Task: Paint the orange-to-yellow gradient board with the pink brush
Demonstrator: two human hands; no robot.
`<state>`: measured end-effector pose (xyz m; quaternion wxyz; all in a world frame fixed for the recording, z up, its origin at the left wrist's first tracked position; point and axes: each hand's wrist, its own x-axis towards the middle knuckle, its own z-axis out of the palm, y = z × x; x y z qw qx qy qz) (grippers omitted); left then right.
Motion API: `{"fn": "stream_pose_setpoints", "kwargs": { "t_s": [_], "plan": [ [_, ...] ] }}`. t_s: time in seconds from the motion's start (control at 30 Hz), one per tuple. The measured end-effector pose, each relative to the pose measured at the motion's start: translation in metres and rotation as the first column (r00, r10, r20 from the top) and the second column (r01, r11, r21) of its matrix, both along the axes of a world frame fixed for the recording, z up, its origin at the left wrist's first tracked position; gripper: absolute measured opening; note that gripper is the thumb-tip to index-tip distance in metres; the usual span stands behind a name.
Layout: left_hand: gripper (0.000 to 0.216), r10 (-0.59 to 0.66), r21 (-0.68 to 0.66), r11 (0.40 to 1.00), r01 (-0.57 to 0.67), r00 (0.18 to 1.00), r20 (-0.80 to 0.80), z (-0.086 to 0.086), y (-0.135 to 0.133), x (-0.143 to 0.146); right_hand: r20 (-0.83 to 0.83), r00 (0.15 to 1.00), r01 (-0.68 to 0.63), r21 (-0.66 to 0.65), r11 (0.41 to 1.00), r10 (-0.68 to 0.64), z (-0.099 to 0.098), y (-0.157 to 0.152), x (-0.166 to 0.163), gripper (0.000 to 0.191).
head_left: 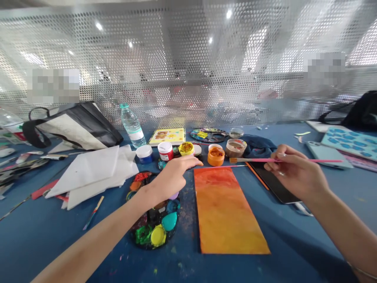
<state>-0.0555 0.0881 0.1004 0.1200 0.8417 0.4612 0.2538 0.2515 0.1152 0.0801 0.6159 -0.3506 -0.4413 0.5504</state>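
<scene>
My right hand (295, 173) is shut on a pink-handled paintbrush (282, 160), holding it level above a dark tablet (272, 184). My left hand (173, 175) stretches out empty over a paint-smeared palette (156, 222), its fingertips close to a yellow paint jar (186, 148). Between my hands lies a rectangular board (228, 212) painted in an orange-to-yellow gradient. An open orange paint jar (216, 156) stands just beyond the board, and a thin pink brush (220, 166) lies along its far edge.
A blue work table (53, 243) holds white sheets (91, 173), a water bottle (132, 126), a black-and-white bag (73, 125), and a phone (326, 155). A perforated metal screen (188, 59) rises along the far side.
</scene>
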Motion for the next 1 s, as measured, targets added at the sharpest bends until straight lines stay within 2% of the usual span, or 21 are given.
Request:
{"fn": "stream_pose_setpoints", "kwargs": {
  "t_s": [0.07,0.17,0.27,0.4,0.6,0.7,0.77,0.83,0.93,1.0],
  "plan": [
    [0.050,-0.013,-0.003,1.000,0.012,1.000,-0.024,0.000,0.001,0.000,0.000,1.000,-0.003,-0.007,1.000,0.003,-0.001,0.001,0.001,0.012],
    [0.036,0.043,-0.006,0.999,-0.043,0.999,-0.028,0.003,-0.002,0.002,-0.004,1.000,-0.002,-0.014,1.000,0.001,-0.002,0.002,0.001,0.013],
    [0.030,0.081,-0.004,0.997,-0.082,0.997,-0.019,0.007,-0.007,0.004,-0.003,1.000,-0.001,-0.014,1.000,0.001,-0.003,0.002,0.001,0.014],
    [0.035,0.090,0.021,0.996,-0.090,0.995,-0.030,0.012,-0.013,0.006,0.001,1.000,-0.001,-0.005,1.000,0.001,-0.002,0.002,0.000,0.014],
    [0.060,0.025,0.042,0.999,-0.022,0.996,-0.080,0.017,-0.022,0.006,-0.013,1.000,0.026,0.053,0.998,-0.025,0.001,0.006,0.007,0.015],
    [0.054,0.004,0.015,1.000,-0.003,0.998,-0.067,0.015,-0.035,0.010,-0.016,1.000,0.017,0.081,0.997,-0.016,0.005,0.005,0.009,0.018],
    [0.051,0.025,-0.098,0.995,-0.020,0.998,0.052,0.009,-0.048,0.014,-0.005,1.000,-0.018,0.095,0.995,0.018,0.006,0.001,0.008,0.018],
    [0.058,0.101,-0.267,0.963,-0.043,0.973,0.208,0.000,-0.061,0.021,0.017,0.997,-0.075,0.096,0.993,0.074,0.003,-0.005,0.005,0.021],
    [0.068,0.253,-0.483,0.875,-0.025,0.875,0.412,-0.015,-0.078,0.031,0.098,0.984,-0.154,0.066,0.986,0.148,-0.013,-0.017,0.002,0.025],
    [0.071,0.347,-0.570,0.822,0.010,0.785,0.513,-0.024,-0.086,0.038,0.236,0.959,-0.177,0.073,0.982,0.155,-0.030,-0.026,0.003,0.026]
  ]
}}
